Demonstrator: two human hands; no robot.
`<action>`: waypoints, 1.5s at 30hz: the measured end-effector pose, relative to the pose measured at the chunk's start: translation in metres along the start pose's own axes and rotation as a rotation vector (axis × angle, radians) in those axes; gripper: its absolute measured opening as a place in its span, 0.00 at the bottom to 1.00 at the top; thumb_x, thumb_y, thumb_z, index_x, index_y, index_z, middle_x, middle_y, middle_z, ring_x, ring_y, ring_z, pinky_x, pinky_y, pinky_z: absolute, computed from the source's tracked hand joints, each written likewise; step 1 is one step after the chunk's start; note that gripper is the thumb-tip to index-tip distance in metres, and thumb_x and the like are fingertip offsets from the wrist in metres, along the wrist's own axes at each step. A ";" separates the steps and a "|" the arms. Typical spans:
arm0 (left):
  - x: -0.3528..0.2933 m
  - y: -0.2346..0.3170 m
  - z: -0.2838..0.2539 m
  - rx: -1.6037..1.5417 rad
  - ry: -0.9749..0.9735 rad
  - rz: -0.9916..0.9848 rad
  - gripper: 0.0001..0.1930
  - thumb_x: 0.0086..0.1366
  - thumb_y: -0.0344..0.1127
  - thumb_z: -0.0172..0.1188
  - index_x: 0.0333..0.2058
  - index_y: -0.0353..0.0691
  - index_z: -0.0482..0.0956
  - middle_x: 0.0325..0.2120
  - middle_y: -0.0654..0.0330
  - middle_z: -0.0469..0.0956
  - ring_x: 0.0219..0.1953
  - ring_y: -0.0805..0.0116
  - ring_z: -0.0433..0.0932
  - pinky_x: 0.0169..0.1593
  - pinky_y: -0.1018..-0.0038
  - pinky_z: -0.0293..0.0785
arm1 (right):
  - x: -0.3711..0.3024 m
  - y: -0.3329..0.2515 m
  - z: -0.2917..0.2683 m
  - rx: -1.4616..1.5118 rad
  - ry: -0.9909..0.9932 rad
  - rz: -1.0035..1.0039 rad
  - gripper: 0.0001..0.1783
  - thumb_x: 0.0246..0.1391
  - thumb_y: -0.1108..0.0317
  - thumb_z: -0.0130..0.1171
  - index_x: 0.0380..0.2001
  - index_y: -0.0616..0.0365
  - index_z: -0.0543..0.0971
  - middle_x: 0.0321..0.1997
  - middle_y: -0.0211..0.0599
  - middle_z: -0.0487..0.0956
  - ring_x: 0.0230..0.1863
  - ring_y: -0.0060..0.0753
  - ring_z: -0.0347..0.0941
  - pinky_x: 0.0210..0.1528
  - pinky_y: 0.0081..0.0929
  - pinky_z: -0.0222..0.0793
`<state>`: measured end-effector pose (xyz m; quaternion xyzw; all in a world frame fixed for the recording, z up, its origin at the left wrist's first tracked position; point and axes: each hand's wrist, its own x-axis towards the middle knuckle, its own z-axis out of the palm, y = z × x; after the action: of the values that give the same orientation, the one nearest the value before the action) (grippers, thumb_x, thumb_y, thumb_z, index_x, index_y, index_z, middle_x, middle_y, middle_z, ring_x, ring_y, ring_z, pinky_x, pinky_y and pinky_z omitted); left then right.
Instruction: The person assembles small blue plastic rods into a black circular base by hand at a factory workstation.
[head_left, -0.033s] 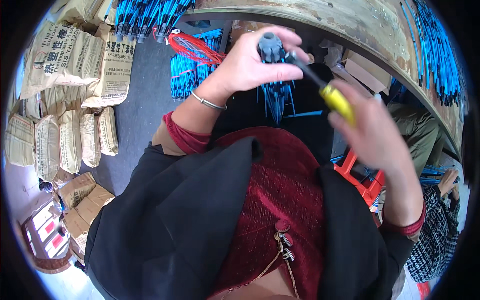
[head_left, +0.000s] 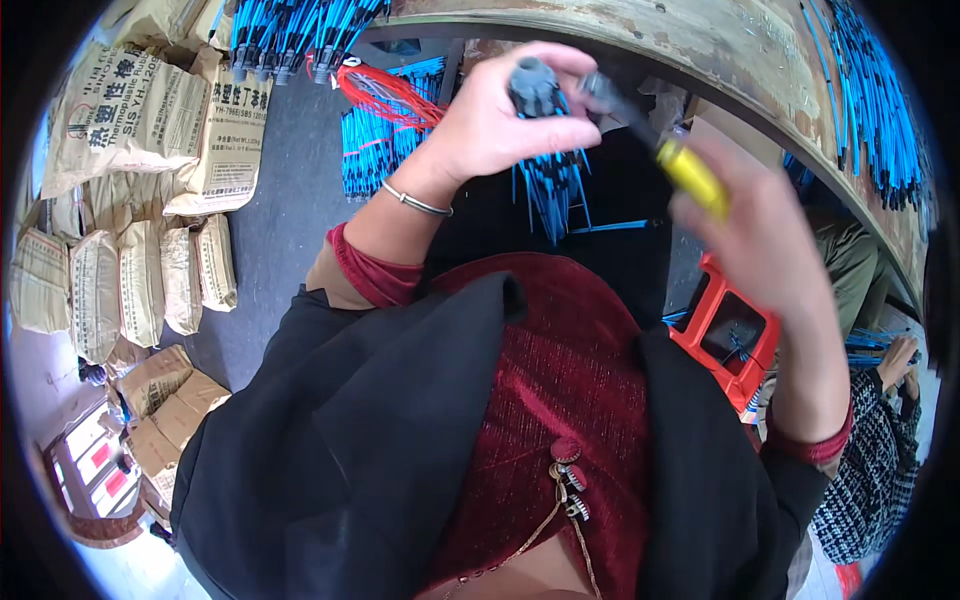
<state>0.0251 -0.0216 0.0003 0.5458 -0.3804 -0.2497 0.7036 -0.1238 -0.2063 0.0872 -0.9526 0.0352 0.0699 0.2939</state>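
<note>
My left hand [head_left: 492,125] is closed round a grey ribbed plastic fitting [head_left: 534,86], thumb on its near side. Thin blue sticks with black ends [head_left: 550,200] hang in a cluster below that fitting. A hand tool with a yellow handle and dark shaft [head_left: 692,178] is gripped in my right hand [head_left: 752,225], which is blurred by motion. At the tool's far end is a grey tip [head_left: 596,92], just right of the fitting and apart from it. Whether that tip is a loose part or the tool's own head, I cannot tell.
A wooden table [head_left: 600,28] crosses the far side, with blue sticks [head_left: 875,110] piled at its right. Finished-looking bundles [head_left: 300,35] lie far left, near red cords [head_left: 390,95]. Paper sacks [head_left: 150,130] stand left. A red stool [head_left: 725,330] and another person's sleeve [head_left: 865,480] are right.
My right hand and the yellow-handled tool have moved rightward and slightly nearer me, so the tip has come away from the fitting. My left hand has barely shifted.
</note>
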 end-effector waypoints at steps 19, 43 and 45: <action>-0.001 0.063 -0.049 -0.710 0.294 0.494 0.15 0.60 0.45 0.50 0.33 0.37 0.72 0.26 0.62 0.75 0.35 0.64 0.74 0.46 0.63 0.69 | -0.026 0.112 0.092 0.447 0.432 0.004 0.40 0.45 0.59 0.63 0.60 0.53 0.56 0.58 0.42 0.63 0.51 0.40 0.67 0.51 0.31 0.67; -0.064 -0.036 0.014 -0.042 0.265 -0.032 0.34 0.59 0.64 0.47 0.49 0.36 0.68 0.39 0.60 0.74 0.42 0.70 0.72 0.49 0.71 0.67 | 0.005 0.022 0.100 0.792 0.346 -0.507 0.18 0.35 0.70 0.68 0.30 0.58 0.72 0.31 0.33 0.74 0.35 0.33 0.70 0.42 0.33 0.67; -0.076 -0.041 -0.002 -0.035 0.108 -0.066 0.32 0.58 0.60 0.51 0.49 0.36 0.68 0.38 0.61 0.74 0.41 0.71 0.72 0.48 0.73 0.67 | 0.011 0.017 0.102 0.753 0.232 -0.306 0.20 0.33 0.72 0.70 0.31 0.59 0.71 0.31 0.33 0.74 0.34 0.30 0.71 0.40 0.28 0.67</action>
<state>-0.0151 0.0264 -0.0593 0.5581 -0.3193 -0.2495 0.7240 -0.1264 -0.1630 -0.0068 -0.7747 -0.0508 -0.1000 0.6224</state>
